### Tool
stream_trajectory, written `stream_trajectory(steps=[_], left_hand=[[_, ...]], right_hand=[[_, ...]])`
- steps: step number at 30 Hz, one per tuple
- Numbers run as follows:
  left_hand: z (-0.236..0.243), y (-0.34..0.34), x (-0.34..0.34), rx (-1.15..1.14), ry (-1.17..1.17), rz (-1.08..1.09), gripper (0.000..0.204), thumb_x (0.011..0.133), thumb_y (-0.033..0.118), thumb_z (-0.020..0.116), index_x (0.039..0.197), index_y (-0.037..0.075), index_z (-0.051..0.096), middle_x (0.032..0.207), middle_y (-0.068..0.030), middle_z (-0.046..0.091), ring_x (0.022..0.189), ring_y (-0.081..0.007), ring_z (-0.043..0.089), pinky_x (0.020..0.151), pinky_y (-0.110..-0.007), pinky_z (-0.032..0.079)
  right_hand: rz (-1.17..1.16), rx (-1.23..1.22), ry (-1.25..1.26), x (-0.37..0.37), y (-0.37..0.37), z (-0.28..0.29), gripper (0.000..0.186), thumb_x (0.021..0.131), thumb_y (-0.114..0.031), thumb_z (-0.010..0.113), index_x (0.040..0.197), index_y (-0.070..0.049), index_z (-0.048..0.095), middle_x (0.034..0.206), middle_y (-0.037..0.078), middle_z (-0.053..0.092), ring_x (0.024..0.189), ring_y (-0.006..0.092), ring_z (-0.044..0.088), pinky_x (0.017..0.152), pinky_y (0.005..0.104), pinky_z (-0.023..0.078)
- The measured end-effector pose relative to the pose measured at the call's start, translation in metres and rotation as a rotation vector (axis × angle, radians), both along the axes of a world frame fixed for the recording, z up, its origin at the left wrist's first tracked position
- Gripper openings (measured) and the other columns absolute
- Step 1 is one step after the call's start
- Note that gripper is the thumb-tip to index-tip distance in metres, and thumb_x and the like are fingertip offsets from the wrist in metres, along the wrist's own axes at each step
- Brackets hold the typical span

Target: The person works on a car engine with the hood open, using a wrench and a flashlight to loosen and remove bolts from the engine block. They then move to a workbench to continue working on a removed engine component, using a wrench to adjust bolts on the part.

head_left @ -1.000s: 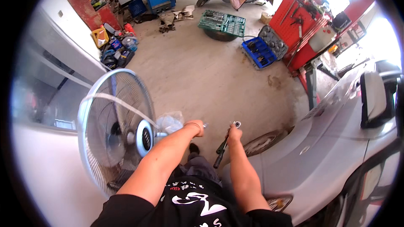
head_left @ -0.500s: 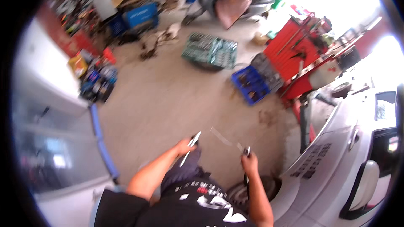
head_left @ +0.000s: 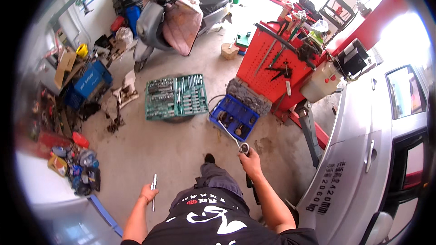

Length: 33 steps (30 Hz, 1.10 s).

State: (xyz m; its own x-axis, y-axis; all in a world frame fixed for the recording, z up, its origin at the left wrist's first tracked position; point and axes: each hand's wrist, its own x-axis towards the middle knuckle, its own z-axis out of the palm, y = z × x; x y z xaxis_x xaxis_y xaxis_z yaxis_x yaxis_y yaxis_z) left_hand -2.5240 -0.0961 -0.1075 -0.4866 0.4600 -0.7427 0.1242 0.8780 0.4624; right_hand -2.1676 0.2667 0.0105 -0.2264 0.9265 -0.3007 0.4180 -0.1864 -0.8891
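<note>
My left hand, low and left of my body, is closed around a slim silver metal bar with a thicker upper end, like a socket extension bar. In my right hand is a ratchet wrench; its round head shows above the fist and a dark handle below. A thin silver rod runs from the ratchet head towards a blue tray of small parts. Ahead on the floor lies an open green socket set case, with a wrench lying across it.
On the right are a red perforated tool board and a silver car. A grey scooter stands at the back. Bottles and containers sit by the left wall, near a blue box. A dark hose curves beside the blue tray.
My view has turned right and moved closer to the green case and blue tray. Both hands still hold their tools; they are now farther apart.
</note>
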Motion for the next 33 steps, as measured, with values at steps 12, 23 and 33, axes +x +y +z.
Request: stream_trajectory(steps=[12, 23, 33], left_hand=[[0.018, 0.224, -0.167, 0.038, -0.029, 0.082, 0.019, 0.073, 0.018, 0.068, 0.079, 0.003, 0.058, 0.067, -0.0044, 0.055, 0.059, -0.015, 0.05, 0.055, -0.035, 0.044], [0.125, 0.583, -0.325, 0.46, -0.041, -0.202, 0.038, 0.074, 0.016, 0.063, 0.11, 0.002, 0.062, 0.08, -0.0053, 0.058, 0.072, -0.014, 0.054, 0.066, -0.032, 0.047], [0.167, 0.885, -0.338, 0.635, -0.685, -0.045, 0.043, 0.083, 0.021, 0.069, 0.12, 0.004, 0.057, 0.078, 0.0038, 0.052, 0.065, -0.0047, 0.049, 0.056, -0.02, 0.042]], right_hand=[[-0.099, -0.09, 0.247, -0.233, 0.295, 0.044, 0.013, 0.091, -0.013, 0.062, 0.085, -0.007, 0.053, 0.062, 0.0, 0.05, 0.045, 0.0082, 0.044, 0.04, 0.0239, 0.035], [-0.236, 0.064, 0.364, -0.353, 0.475, 0.132, 0.012, 0.091, -0.012, 0.061, 0.083, -0.007, 0.053, 0.062, -0.001, 0.049, 0.045, 0.0076, 0.042, 0.04, 0.024, 0.033], [-0.475, -0.346, 0.357, -0.488, 0.821, -0.085, 0.014, 0.086, -0.017, 0.06, 0.087, -0.007, 0.051, 0.062, 0.002, 0.047, 0.047, 0.0142, 0.045, 0.042, 0.0319, 0.038]])
